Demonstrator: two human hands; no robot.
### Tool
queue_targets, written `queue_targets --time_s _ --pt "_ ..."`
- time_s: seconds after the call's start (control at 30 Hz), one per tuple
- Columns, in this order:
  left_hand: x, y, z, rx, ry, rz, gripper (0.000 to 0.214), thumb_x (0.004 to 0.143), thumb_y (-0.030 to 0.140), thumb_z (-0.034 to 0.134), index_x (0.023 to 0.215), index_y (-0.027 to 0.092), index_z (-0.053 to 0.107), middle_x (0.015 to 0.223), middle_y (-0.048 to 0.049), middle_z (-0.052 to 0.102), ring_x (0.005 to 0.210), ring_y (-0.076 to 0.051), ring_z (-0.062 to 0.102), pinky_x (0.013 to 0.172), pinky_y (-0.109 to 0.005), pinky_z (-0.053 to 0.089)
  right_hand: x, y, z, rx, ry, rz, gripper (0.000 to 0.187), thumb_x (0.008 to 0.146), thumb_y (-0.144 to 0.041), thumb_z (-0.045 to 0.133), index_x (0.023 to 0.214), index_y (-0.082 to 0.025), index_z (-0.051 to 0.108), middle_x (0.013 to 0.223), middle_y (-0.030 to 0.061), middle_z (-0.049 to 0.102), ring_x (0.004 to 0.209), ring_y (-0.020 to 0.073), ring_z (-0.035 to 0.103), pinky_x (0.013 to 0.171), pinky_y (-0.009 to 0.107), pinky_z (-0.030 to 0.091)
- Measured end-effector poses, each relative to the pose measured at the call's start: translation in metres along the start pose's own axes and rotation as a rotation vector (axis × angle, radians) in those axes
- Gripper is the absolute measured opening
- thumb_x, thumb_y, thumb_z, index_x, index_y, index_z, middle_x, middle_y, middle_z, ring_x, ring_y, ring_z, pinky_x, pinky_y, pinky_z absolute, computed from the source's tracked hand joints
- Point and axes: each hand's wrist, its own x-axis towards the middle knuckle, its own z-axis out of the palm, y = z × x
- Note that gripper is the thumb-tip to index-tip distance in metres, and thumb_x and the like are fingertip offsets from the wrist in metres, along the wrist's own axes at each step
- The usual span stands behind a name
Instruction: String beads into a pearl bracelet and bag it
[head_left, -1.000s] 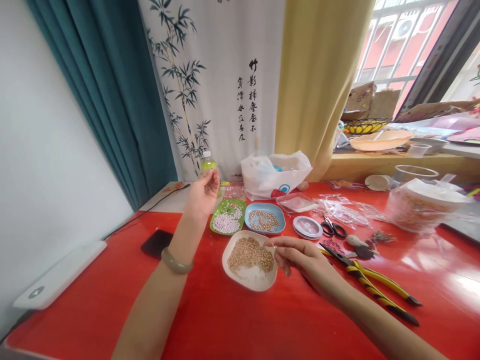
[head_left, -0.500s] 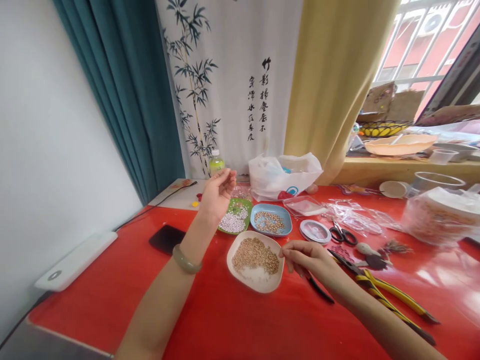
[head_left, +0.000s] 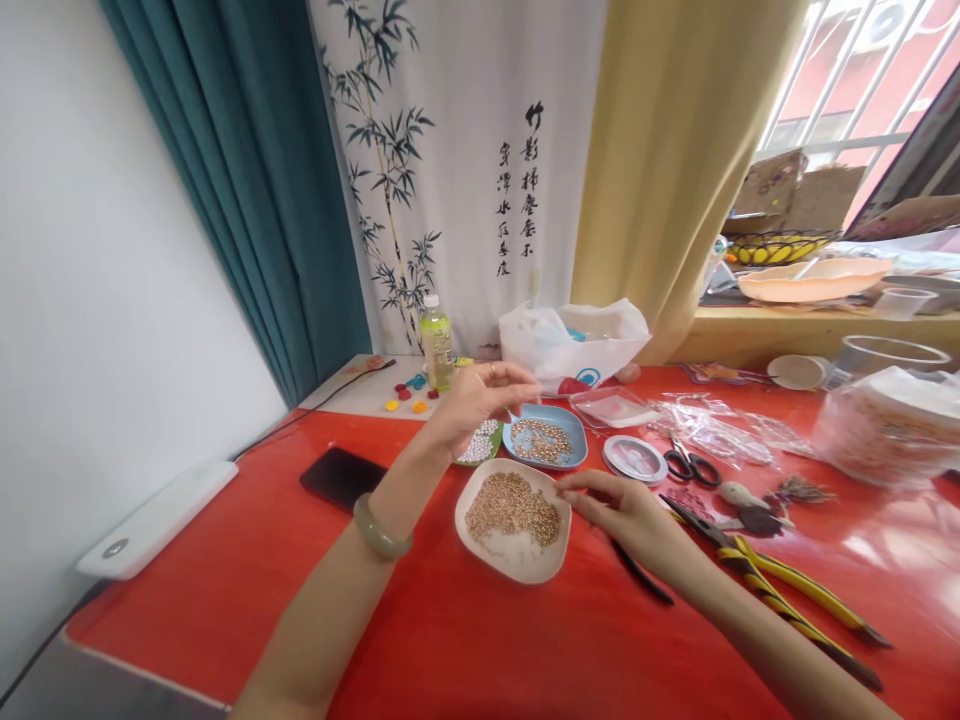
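My left hand [head_left: 484,397], a jade-coloured bangle [head_left: 382,528] on its wrist, is raised over the green dish of pearly white beads [head_left: 484,447] and the blue dish [head_left: 576,440] of gold beads. Its thumb and fingertips are pinched together; anything between them is too fine to see. At the right rim of the cream dish [head_left: 517,563], my right hand [head_left: 619,510] pinches something too small to make out. Small gold beads [head_left: 517,508] lie heaped in that dish, with a bare patch towards the front.
Right of my right hand lie yellow-black pliers [head_left: 795,590], scissors [head_left: 691,466] and a spool [head_left: 634,460]. A black-handled tool [head_left: 643,573] lies partly under that hand. At left is a black phone [head_left: 341,478]; behind stand a bottle [head_left: 436,345] and white plastic bag [head_left: 574,345].
My left hand has moved right and lower, from above the green dish towards the blue dish, uncovering the bottle. My right hand stays at the cream dish's rim, nearly still.
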Motion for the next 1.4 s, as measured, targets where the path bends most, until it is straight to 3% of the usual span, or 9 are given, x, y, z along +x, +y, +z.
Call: queue_targets --time_s 0.13,0.3,0.5,0.63,0.83,1.03,1.2,1.4 --pt "-0.002 -0.005 0.010 0.148 -0.109 0.048 0.007 0.063 0.019 0.063 0.067 0.014 0.061 0.063 -0.0024 0.061 0.056 -0.009 0.052 0.054 -0.022 0.040 0.005 -0.022 -0.008 0.158 0.152 0.021 0.025 0.075 -0.038 0.053 0.090 -0.020 0.063 0.071 0.0022 0.063 0.050 0.0101 0.048 0.049 0.026 0.039" --pt "-0.002 -0.015 0.017 0.266 -0.180 0.070 0.006 0.065 0.018 0.061 0.068 0.012 0.060 0.062 -0.0028 0.061 0.059 -0.010 0.055 0.057 -0.023 0.042 0.015 -0.038 -0.007 0.324 0.170 -0.035 0.027 0.071 -0.039 0.059 0.089 -0.018 0.061 0.068 0.0016 0.063 0.057 0.0111 0.055 0.056 0.025 0.045" --pt "0.002 -0.022 0.016 0.394 -0.119 0.108 0.010 0.065 0.023 0.062 0.069 0.013 0.062 0.068 -0.0021 0.061 0.055 -0.007 0.049 0.055 -0.022 0.039 0.022 -0.033 -0.004 0.346 0.196 0.004 0.027 0.067 -0.037 0.062 0.085 -0.017 0.061 0.076 0.0045 0.067 0.060 0.0127 0.058 0.057 0.027 0.046" --pt "0.005 -0.026 0.015 0.303 -0.133 0.089 0.013 0.069 0.025 0.060 0.071 0.012 0.061 0.066 -0.0024 0.059 0.058 -0.009 0.050 0.056 -0.023 0.041 0.024 -0.029 -0.005 0.303 0.221 0.020 0.020 0.065 -0.035 0.062 0.074 -0.017 0.062 0.066 0.0022 0.064 0.056 0.0127 0.057 0.057 0.029 0.046" --pt "0.005 -0.019 0.009 0.256 -0.049 0.029 0.013 0.074 0.025 0.055 0.072 0.013 0.059 0.065 -0.0024 0.058 0.057 -0.008 0.051 0.056 -0.022 0.042 0.027 -0.021 -0.005 0.275 0.183 0.006 0.018 0.067 -0.035 0.062 0.071 -0.018 0.061 0.056 -0.0001 0.061 0.054 0.0129 0.057 0.054 0.028 0.045" --pt "0.007 -0.018 0.003 0.285 -0.166 0.035 0.013 0.073 0.025 0.056 0.074 0.012 0.060 0.067 -0.0045 0.062 0.060 -0.010 0.054 0.059 -0.024 0.043 0.031 -0.019 -0.005 0.217 0.172 0.037 0.023 0.065 -0.041 0.062 0.069 -0.018 0.061 0.060 0.0013 0.063 0.051 0.0127 0.056 0.052 0.027 0.044" --pt "0.014 -0.036 -0.006 0.312 -0.217 -0.023 0.014 0.073 0.025 0.056 0.076 0.012 0.059 0.069 -0.0065 0.064 0.066 -0.013 0.058 0.063 -0.025 0.044 0.035 -0.007 -0.006 0.242 0.120 0.036 0.024 0.068 -0.041 0.061 0.072 -0.018 0.062 0.067 0.0027 0.065 0.053 0.0122 0.056 0.054 0.026 0.045" --pt "0.023 -0.067 -0.028 0.554 -0.165 -0.095 0.011 0.068 0.022 0.058 0.074 0.013 0.061 0.073 -0.0065 0.067 0.069 -0.015 0.061 0.066 -0.027 0.046 0.038 0.003 -0.008 0.285 0.201 0.030 0.027 0.069 -0.043 0.060 0.076 -0.017 0.060 0.056 0.0000 0.060 0.051 0.0123 0.054 0.054 0.027 0.044"
